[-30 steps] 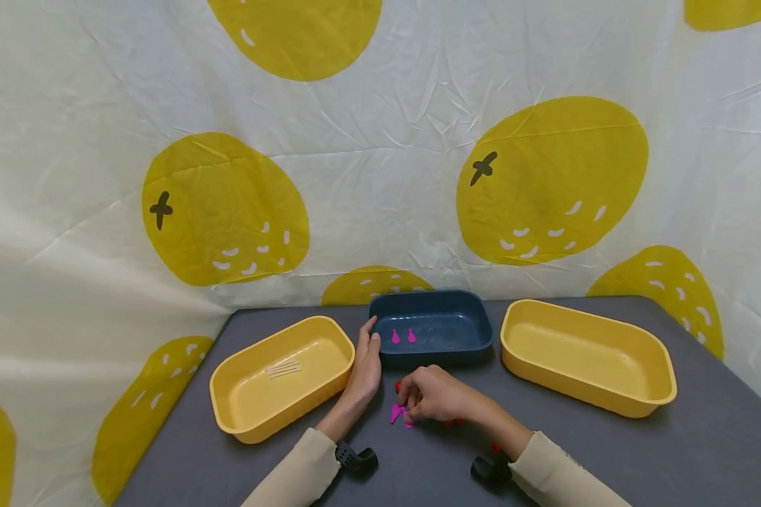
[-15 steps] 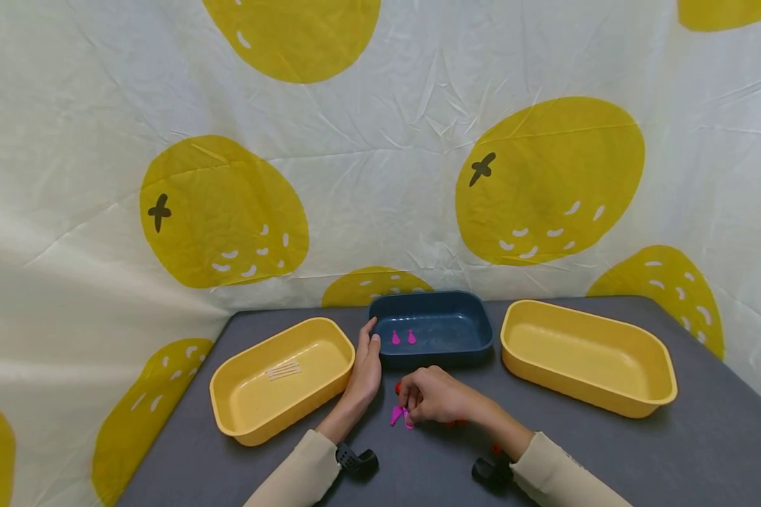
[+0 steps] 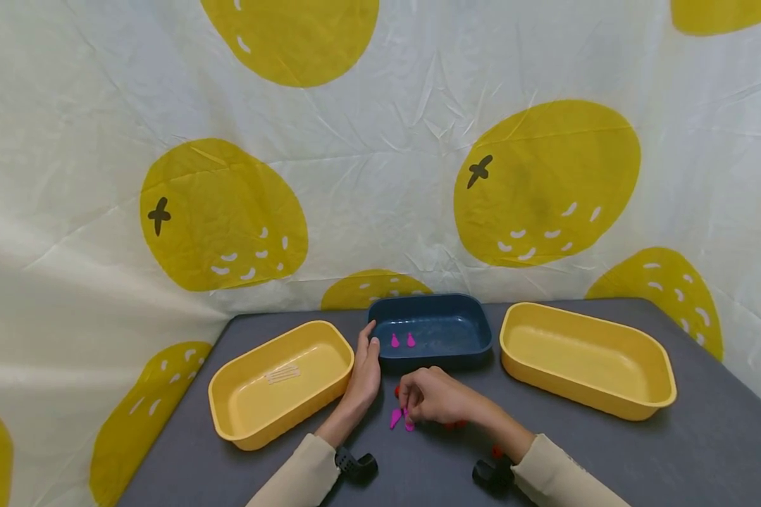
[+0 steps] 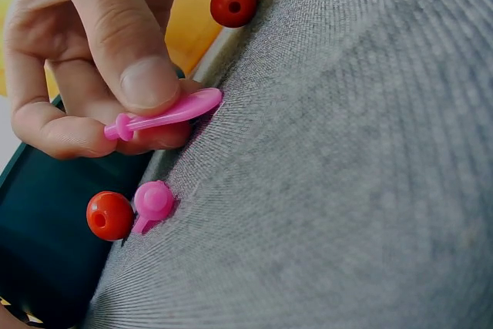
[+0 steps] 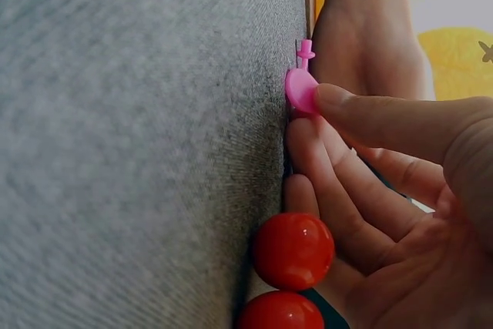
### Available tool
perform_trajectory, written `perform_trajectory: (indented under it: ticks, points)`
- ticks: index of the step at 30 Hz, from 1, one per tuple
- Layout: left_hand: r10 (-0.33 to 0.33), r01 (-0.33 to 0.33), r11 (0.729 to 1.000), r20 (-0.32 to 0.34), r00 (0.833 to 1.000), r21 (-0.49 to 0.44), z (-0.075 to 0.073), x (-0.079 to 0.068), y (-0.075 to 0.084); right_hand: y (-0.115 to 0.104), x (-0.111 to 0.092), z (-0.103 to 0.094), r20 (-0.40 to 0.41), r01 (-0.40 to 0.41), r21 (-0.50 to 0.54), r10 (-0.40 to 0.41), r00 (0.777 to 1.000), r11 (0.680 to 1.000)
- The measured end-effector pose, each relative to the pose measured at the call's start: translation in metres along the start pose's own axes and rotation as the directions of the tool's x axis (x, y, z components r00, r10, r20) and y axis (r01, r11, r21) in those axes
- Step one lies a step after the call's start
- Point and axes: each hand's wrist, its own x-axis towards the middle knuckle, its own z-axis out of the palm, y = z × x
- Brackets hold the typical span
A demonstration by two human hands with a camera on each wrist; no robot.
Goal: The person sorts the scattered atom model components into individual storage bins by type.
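My right hand [image 3: 437, 394] is low over the dark table and pinches a small pink plastic piece [image 5: 302, 88] between thumb and fingers. The piece has a flat rounded end and a short collared peg, clearest in the left wrist view. Another pink piece [image 3: 396, 418] lies on the table beside these fingertips, next to a red bead [image 4: 110, 216]. My left hand [image 3: 364, 370] rests with straight fingers along the left end of the dark blue bin [image 3: 434, 362], holding nothing. Two pink pieces [image 3: 402, 340] lie inside that bin.
A yellow bin [image 3: 247, 440] with several thin pale sticks [image 3: 283, 374] stands at the left. Another yellow bin [image 3: 583, 394] stands at the right. More red beads [image 5: 293, 252] lie beneath and beside my right hand. A fruit-print cloth [image 3: 380, 197] hangs behind the table.
The head view has shifted slightly, so the scene sits a little lower. Both hands stay in nearly the same places, and the right still pinches the pink piece.
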Motion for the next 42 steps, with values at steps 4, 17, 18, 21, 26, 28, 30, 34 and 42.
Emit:
perform_trajectory:
  ticks: [4,17,18,21,26,28,30,34,42]
  points:
    - [0.007,-0.007,1.0,-0.005,1.0,-0.011,0.0004,-0.0004,0.0007,0.0005,-0.0011,-0.0009,-0.006,0.003,0.012,-0.003,1.0,1.0]
    - [0.0,0.0,1.0,-0.006,1.0,0.002,0.0013,-0.002,-0.0013,0.0021,-0.0028,-0.003,0.005,-0.009,0.067,0.009,1.0,0.998]
    - [0.002,-0.002,1.0,-0.006,1.0,0.002,0.0014,-0.0019,-0.0014,0.0021,-0.003,-0.0031,0.006,-0.008,0.071,0.007,1.0,0.997]
    - [0.002,-0.002,1.0,-0.005,1.0,0.002,0.0013,-0.0018,-0.0017,0.0021,-0.003,-0.0033,0.014,-0.007,0.084,0.006,1.0,0.996]
    - [-0.002,0.002,1.0,-0.005,1.0,0.004,0.0016,-0.001,-0.0015,0.002,-0.0032,-0.0037,0.019,-0.003,0.095,0.001,1.0,0.995]
    - [-0.003,0.003,1.0,-0.006,1.0,0.005,0.0018,-0.0007,-0.0011,0.0021,-0.0033,-0.0041,0.018,0.0,0.095,-0.002,1.0,0.995]
    - [-0.004,0.004,1.0,-0.007,1.0,0.006,0.0019,-0.0007,-0.0009,0.0024,-0.0033,-0.0046,0.015,0.003,0.095,-0.004,1.0,0.995]
    - [-0.005,0.005,1.0,-0.008,1.0,0.008,0.0019,-0.0007,-0.0006,0.0032,-0.0034,-0.0058,0.014,0.0,0.101,-0.002,1.0,0.995]
    - [0.0,0.0,1.0,-0.011,1.0,0.004,0.0017,-0.0003,-0.0002,0.0014,-0.0043,-0.0083,0.021,-0.022,0.158,0.019,1.0,0.987]
